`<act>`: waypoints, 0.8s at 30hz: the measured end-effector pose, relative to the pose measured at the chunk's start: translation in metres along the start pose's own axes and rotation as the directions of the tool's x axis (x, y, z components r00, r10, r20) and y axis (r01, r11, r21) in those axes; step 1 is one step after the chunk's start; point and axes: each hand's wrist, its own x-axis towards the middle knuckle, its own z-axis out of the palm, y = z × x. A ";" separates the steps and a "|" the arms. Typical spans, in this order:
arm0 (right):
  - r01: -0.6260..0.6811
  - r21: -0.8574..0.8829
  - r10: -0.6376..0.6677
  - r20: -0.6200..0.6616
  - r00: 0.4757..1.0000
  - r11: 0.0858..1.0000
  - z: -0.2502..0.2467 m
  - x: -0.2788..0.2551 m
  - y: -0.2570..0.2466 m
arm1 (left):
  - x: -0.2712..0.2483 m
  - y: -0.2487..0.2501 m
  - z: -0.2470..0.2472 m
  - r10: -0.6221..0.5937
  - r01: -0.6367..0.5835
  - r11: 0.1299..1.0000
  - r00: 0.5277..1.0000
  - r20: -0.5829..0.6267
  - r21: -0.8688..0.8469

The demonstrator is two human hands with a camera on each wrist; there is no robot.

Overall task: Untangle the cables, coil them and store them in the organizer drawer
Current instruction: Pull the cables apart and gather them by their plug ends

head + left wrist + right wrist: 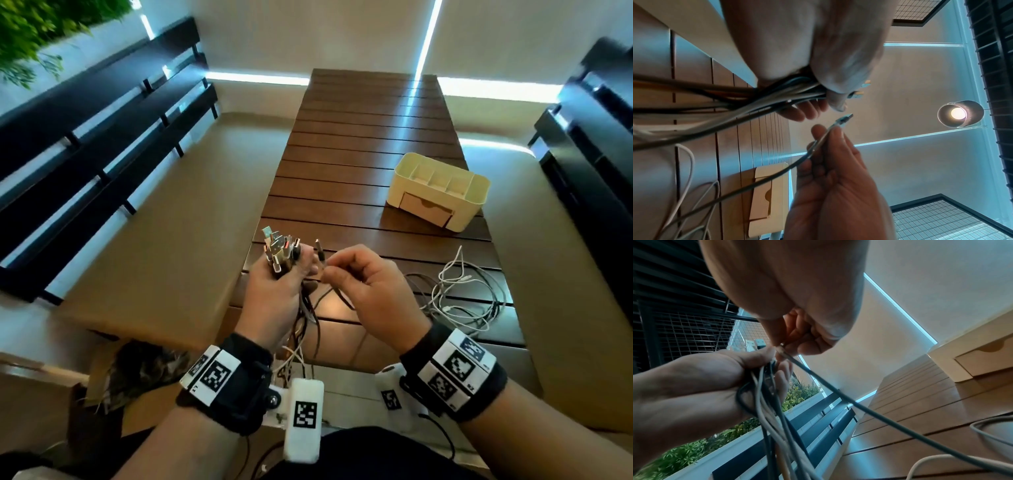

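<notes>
Slatted wooden table (342, 164), one organizer (442, 190); left hand (274, 291) grip clenching bundled cables (282, 250) (countless), right hand (370, 291) pinching one cable (320, 253).

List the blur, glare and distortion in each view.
Head: wide-angle bends the brown slatted wooden table; light strips glare. Left wrist: the lit round ceiling lamp blows out; the left hand is blurred. Right wrist: the right hand looms, soft.

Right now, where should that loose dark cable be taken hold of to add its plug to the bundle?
Just below the plug, where the right hand already pinches the dark cable. The plug stands upright and free, so come from its right side; the left hand and its bundle of plugs block the left.
</notes>
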 end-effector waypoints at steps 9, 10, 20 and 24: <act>0.111 0.083 -0.104 -0.086 0.991 0.990 -0.006 0.001 -0.003 | -0.005 0.002 0.009 0.014 0.019 0.981 0.986 0.164 -0.194; 0.122 0.064 -0.115 -0.104 0.988 0.990 -0.008 0.001 -0.003 | -0.005 0.002 0.010 0.017 0.018 0.979 0.985 0.169 -0.204; 0.171 0.047 -0.166 -0.101 0.981 0.984 -0.003 0.000 -0.011 | -0.013 0.008 0.012 0.090 -0.048 0.986 0.960 0.266 -0.160; 0.189 -0.028 -0.191 -0.134 0.972 0.982 -0.004 -0.003 -0.012 | -0.014 0.012 0.016 0.145 -0.120 0.986 0.957 0.251 -0.113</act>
